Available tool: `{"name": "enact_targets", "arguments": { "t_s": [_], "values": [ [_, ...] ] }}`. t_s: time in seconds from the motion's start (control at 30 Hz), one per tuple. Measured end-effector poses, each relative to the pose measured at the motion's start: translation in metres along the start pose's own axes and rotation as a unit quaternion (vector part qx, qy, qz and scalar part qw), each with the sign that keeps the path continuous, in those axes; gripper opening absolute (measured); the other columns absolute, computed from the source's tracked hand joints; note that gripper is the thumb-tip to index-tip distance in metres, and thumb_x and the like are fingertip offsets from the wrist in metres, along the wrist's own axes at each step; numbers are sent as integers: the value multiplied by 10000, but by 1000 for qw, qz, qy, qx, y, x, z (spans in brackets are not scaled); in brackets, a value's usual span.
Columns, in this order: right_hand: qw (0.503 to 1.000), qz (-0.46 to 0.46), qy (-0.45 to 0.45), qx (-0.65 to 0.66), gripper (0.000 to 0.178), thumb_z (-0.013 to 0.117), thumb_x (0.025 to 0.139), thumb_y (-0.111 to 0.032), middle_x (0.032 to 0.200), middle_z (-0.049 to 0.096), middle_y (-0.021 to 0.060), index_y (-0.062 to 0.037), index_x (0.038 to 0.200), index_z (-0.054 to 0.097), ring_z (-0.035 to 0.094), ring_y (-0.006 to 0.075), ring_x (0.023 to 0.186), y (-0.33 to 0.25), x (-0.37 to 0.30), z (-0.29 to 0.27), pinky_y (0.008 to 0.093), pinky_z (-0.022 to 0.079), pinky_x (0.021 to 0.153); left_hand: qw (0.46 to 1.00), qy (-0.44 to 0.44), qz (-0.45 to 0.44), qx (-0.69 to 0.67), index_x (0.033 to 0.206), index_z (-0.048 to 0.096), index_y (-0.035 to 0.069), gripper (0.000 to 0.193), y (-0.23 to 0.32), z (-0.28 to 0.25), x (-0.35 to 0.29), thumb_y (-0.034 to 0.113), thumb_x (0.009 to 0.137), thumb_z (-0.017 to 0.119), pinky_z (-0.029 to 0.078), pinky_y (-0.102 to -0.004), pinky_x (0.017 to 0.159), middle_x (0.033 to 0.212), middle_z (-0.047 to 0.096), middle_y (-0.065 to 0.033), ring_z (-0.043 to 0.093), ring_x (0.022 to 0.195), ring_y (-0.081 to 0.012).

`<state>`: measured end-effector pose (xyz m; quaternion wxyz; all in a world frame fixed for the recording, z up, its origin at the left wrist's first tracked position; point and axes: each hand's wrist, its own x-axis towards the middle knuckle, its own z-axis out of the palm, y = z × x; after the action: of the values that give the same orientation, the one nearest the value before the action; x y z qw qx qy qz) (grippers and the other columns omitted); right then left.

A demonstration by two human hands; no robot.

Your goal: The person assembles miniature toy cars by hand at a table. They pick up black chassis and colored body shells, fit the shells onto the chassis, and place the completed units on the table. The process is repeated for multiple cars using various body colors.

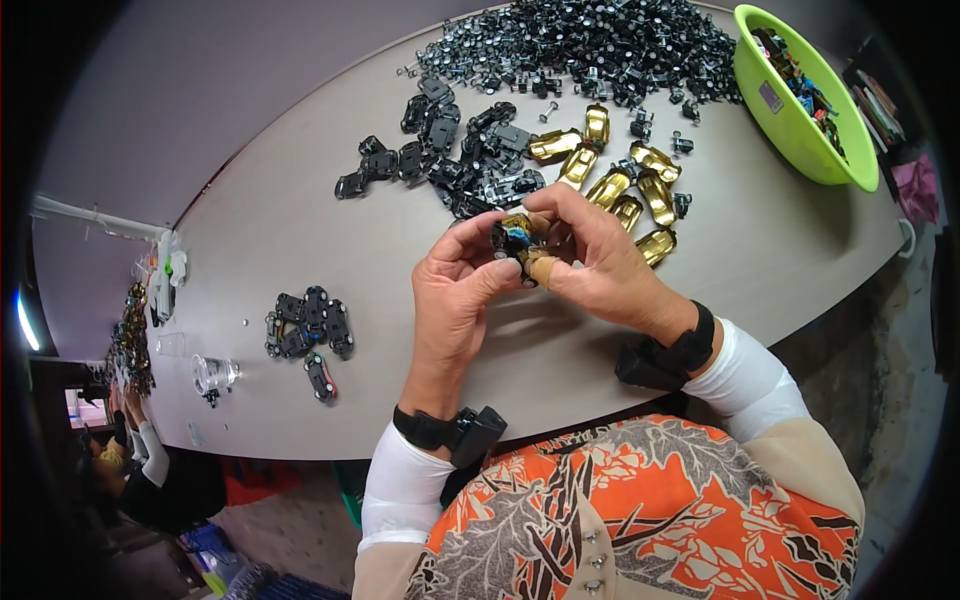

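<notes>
Between my two hands, above the table, is a small toy car (515, 236) with black, blue and gold parts. The fingers and thumb of my left hand (462, 275) pinch its left side. My right hand (600, 262), with a tan wrap on the thumb, closes on its other side; the fingers hide part of the car. Just beyond my hands lie gold toy car bodies (608, 187) and a cluster of black toy car chassis (440, 130). Several toy cars (310, 325) sit in a group to the left, wheels showing.
A big heap of small black wheel-and-axle parts (590, 50) covers the far side of the table (380, 260). At the far right stands a lime-green basin (815, 150) with colourful pieces inside. A clear plastic cup (212, 374) is at the left, near another person's arms (150, 450).
</notes>
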<state>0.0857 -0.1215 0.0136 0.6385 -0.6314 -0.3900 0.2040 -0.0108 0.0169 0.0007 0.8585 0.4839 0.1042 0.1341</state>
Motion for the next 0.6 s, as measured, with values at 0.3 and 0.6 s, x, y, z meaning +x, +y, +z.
{"name": "enact_targets", "arguments": {
  "t_s": [0.3,0.6],
  "values": [
    [997,-57,-14,-59,281,578,734,0,858,534,46,-35,1012,561,533,99,709,0,2,-1,233,451,599,999,9,7,44,1136,582,-15,382,-6,-5,-1,-47,761,651,534,-241,688,1018,588,-74,580,850,-113],
    [996,-45,13,-76,251,619,720,31,844,539,60,-30,961,584,554,141,710,2,0,-1,256,459,608,948,-14,141,284,1211,531,-13,332,-15,3,-4,40,883,528,462,-229,784,1086,590,-102,577,904,-131]
  ]
}}
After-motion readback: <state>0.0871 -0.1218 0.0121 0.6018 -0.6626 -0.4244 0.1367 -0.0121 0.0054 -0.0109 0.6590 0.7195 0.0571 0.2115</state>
